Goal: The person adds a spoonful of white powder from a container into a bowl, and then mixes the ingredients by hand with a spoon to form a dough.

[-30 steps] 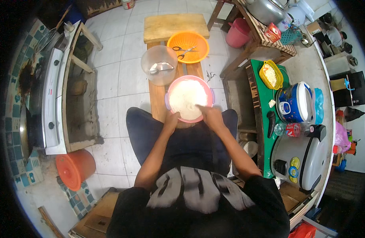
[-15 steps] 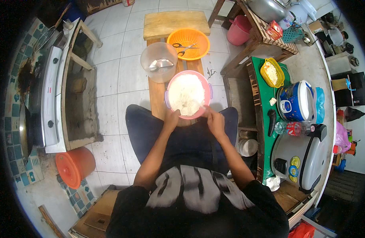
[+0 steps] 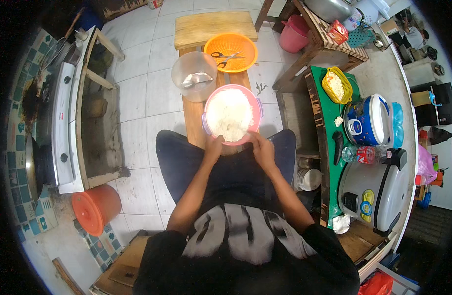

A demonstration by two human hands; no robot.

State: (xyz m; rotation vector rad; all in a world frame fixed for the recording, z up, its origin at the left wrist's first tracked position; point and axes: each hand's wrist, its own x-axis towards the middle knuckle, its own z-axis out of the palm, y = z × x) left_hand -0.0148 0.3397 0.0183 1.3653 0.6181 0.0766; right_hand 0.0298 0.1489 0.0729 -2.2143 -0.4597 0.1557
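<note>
A pink basin (image 3: 260, 113) with purple side handles sits on the wooden bench in front of me, holding a heap of white flour-like powder (image 3: 231, 109). My left hand (image 3: 214, 146) is closed on the basin's near rim, on its left side. At the near right of the same rim my right hand (image 3: 262, 149) has its fingers curled against the edge; no tool can be made out in it. Just beyond the basin stands a clear plastic tub (image 3: 180, 81) with a spoon and a little white stuff inside. Beside that tub, an orange basket (image 3: 245, 45) carries scissors (image 3: 225, 59).
To the right, a green-topped counter (image 3: 329, 113) bears a yellow basket (image 3: 337, 84), a blue rice cooker (image 3: 366, 120), a plastic bottle (image 3: 363, 154) and a large grey cooker (image 3: 366, 184). A stove (image 3: 63, 128) and a lidded orange bucket (image 3: 95, 209) stand at left.
My right hand has shifted slightly left, onto the rim. A blurred streak in the powder earlier is gone, and its near surface now looks smoother. The whole view has shifted a little.
</note>
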